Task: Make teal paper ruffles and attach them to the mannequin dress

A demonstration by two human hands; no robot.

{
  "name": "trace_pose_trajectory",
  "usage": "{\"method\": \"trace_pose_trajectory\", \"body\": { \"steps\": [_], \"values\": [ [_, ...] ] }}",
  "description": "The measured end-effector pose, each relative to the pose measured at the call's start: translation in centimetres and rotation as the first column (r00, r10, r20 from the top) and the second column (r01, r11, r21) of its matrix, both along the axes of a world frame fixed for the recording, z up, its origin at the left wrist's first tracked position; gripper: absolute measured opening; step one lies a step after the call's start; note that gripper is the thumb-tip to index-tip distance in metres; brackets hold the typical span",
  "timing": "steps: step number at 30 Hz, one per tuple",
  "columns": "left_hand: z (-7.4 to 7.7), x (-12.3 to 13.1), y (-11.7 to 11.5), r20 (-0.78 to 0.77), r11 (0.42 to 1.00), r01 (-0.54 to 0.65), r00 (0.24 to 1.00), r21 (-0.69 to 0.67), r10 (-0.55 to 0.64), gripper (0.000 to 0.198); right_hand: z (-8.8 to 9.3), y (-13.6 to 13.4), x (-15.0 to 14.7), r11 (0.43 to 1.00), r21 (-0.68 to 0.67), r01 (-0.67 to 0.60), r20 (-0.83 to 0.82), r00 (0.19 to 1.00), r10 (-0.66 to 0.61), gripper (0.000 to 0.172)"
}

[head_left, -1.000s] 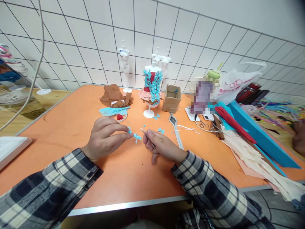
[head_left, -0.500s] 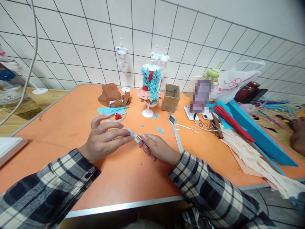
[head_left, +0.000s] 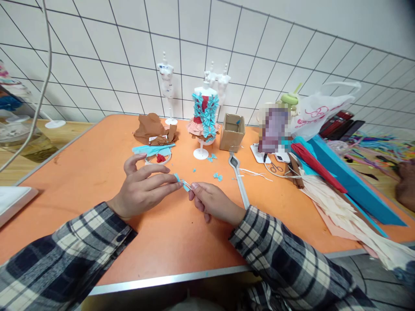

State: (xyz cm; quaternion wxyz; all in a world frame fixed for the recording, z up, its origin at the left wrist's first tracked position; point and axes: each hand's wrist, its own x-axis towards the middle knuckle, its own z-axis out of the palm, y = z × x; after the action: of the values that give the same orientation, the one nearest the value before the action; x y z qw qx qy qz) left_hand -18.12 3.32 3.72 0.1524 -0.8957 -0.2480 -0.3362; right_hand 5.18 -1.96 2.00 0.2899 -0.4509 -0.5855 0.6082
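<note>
My left hand [head_left: 142, 186] pinches a small piece of light blue crepe paper [head_left: 186, 186] at its fingertips. My right hand [head_left: 215, 199] is closed round slim metal tweezers [head_left: 189, 185], whose tips meet the blue paper. Both hands hover over the front middle of the orange table [head_left: 168, 255]. Behind them stands a small white dress form [head_left: 206, 89] wearing blue paper ruffles [head_left: 212, 110], a red bodice and a pink skirt [head_left: 194, 127]. Small blue paper bows [head_left: 218, 176] lie on the table beyond my right hand.
Brown paper [head_left: 151, 127] and a blue paper sheet [head_left: 152, 150] lie at the back left. A cardboard box [head_left: 232, 134] stands right of the dress form. Scissors [head_left: 276, 167], a phone [head_left: 282, 157] and coloured paper rolls [head_left: 320, 168] occupy the right side.
The tweezers' tips have shifted slightly left along the blue paper, nearer my left fingertips. My right hand has turned a little.
</note>
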Motion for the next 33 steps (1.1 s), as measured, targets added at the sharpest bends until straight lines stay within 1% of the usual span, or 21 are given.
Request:
{"method": "trace_pose_trajectory", "body": {
  "steps": [1, 3, 6, 9, 12, 14, 17, 22, 25, 29, 33],
  "values": [
    [0.1, 0.1, 0.0, -0.004, 1.0, -0.014, 1.0, 0.012, 0.014, 0.024, 0.0, 0.0, 0.0, 1.0, 0.012, 0.008, 0.011, 1.0, -0.008, 0.044],
    [0.2, 0.2, 0.0, -0.003, 0.999, -0.035, 0.999, 0.036, 0.035, 0.025, -0.1, 0.0, 0.1, 0.996, 0.078, 0.035, 0.054, 0.998, -0.039, 0.044],
    [0.4, 0.4, 0.0, 0.013, 0.998, -0.013, 1.0, 0.065, 0.013, 0.03, 0.1, -0.2, 0.2, 0.981, 0.191, 0.042, 0.113, 0.991, -0.065, 0.043],
    [0.4, 0.5, 0.0, 0.029, 0.999, 0.015, 0.999, 0.041, -0.017, 0.033, 0.2, -0.3, 0.2, 0.977, 0.215, 0.013, 0.124, 0.991, -0.04, 0.042],
    [0.3, 0.5, -0.1, 0.014, 1.0, -0.002, 1.0, -0.002, 0.002, 0.033, 0.2, -0.2, 0.2, 0.97, 0.242, 0.017, 0.135, 0.99, -0.051, 0.041],
    [0.3, 0.5, -0.1, 0.005, 1.0, -0.017, 1.0, 0.008, 0.017, 0.033, 0.1, -0.2, 0.2, 0.966, 0.259, 0.029, 0.138, 0.988, -0.067, 0.04],
    [0.4, 0.5, -0.2, -0.007, 0.997, -0.026, 1.0, 0.072, 0.027, 0.032, 0.0, -0.1, 0.2, 0.968, 0.248, 0.027, 0.12, 0.991, -0.059, 0.041],
    [0.6, 0.9, -0.4, -0.015, 0.985, 0.037, 0.999, 0.169, -0.035, 0.031, -0.2, -0.2, 0.1, 0.982, 0.188, 0.023, 0.095, 0.995, -0.041, 0.042],
    [0.8, 1.3, -0.7, -0.001, 0.977, 0.039, 0.999, 0.211, -0.04, 0.026, -0.3, -0.1, 0.0, 0.986, 0.163, 0.023, 0.098, 0.994, -0.04, 0.042],
    [1.0, 1.7, -1.0, -0.008, 0.969, 0.031, 1.0, 0.246, -0.03, 0.024, -0.4, -0.1, -0.2, 0.994, 0.105, 0.023, 0.058, 0.998, -0.029, 0.043],
    [1.0, 1.8, -1.1, -0.019, 0.966, 0.026, 1.0, 0.258, -0.022, 0.024, -0.7, 0.0, -0.3, 0.996, 0.088, 0.021, 0.028, 0.999, -0.024, 0.043]
  ]
}}
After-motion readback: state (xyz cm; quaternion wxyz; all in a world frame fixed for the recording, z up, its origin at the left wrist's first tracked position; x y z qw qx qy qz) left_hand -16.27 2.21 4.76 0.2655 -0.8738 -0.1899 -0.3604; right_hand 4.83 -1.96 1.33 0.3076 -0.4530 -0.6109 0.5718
